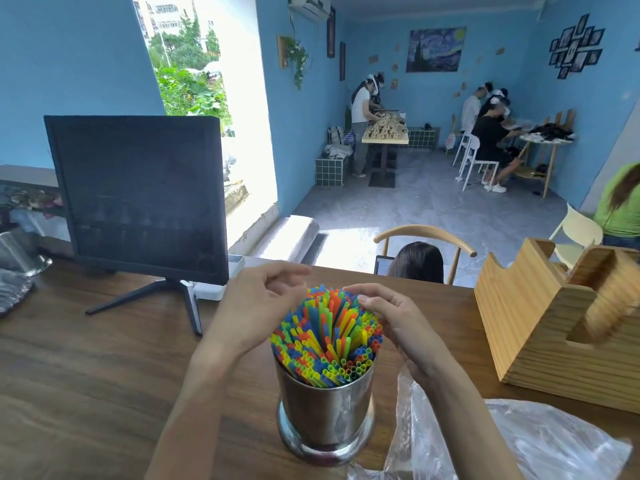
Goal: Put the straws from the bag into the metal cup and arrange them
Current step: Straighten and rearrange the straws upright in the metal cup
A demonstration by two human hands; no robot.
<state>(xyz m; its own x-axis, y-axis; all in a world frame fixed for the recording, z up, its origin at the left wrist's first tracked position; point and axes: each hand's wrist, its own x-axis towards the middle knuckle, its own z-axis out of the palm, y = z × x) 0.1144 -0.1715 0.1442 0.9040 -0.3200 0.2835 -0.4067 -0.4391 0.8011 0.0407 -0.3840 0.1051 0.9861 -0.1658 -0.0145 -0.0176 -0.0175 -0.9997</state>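
**Hands cup the straw tops, arranging under way**

Both hands frame the bundle now: the left hand sits at the far-left side of the straws, fingers loosely curled with nothing held, while the right hand comes in from the right, fingertips resting on the tops of the straws. Neither one grips a straw. By the look of it, this is a corralling pose, palms facing each other across the fan to nudge the ends together. The straws stand packed in the metal cup, splaying outward above its rim, which is likely why both sides need containing. That cup stands upright on the wooden worktop, near the front edge. The plastic bag lies crumpled just right of the cup and looks emptied, so the loading seems done and only the tidying is left.
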